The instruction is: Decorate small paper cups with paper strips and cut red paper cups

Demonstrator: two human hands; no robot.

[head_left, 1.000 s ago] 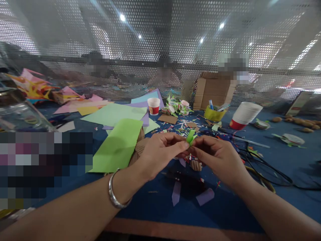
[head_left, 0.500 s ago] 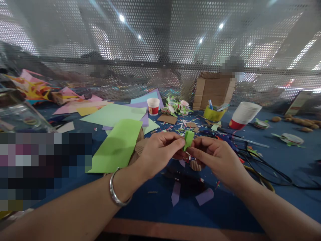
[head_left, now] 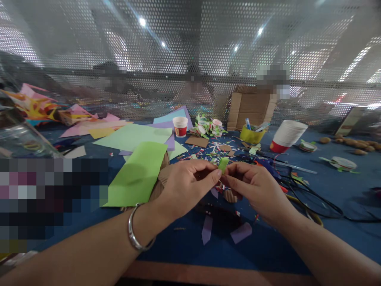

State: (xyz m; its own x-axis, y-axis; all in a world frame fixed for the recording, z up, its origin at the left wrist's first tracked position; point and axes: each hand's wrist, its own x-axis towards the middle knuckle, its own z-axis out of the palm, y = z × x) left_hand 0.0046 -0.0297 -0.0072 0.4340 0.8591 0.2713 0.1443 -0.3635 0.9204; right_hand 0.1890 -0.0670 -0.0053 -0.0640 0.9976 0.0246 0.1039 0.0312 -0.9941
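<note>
A small green paper strip (head_left: 223,163) is pinched between my two hands above the middle of the table. My left hand (head_left: 192,184), a silver bangle on its wrist, grips it with thumb and fingers. From the other side my right hand (head_left: 253,182) closes thumb and fingertips on its lower part; the fingers hide most of the strip. Below my hands lie two purple paper pieces (head_left: 241,233) and a bit of corrugated cardboard (head_left: 230,196). Left of my left hand rests a green paper sheet (head_left: 138,174).
Paper scraps surround a white-red paper cup (head_left: 180,127) and small green-trimmed paper crafts (head_left: 208,126). Further right are a yellow pen holder (head_left: 252,136), stacked cups (head_left: 287,136) and black cables (head_left: 315,202). A cardboard box (head_left: 251,106) stands before the perforated metal screen. A glass jar (head_left: 28,139) is far left.
Less of the green strip shows above my fingers now, and my left thumb has shifted slightly lower on it. The whole view has moved a little.
</note>
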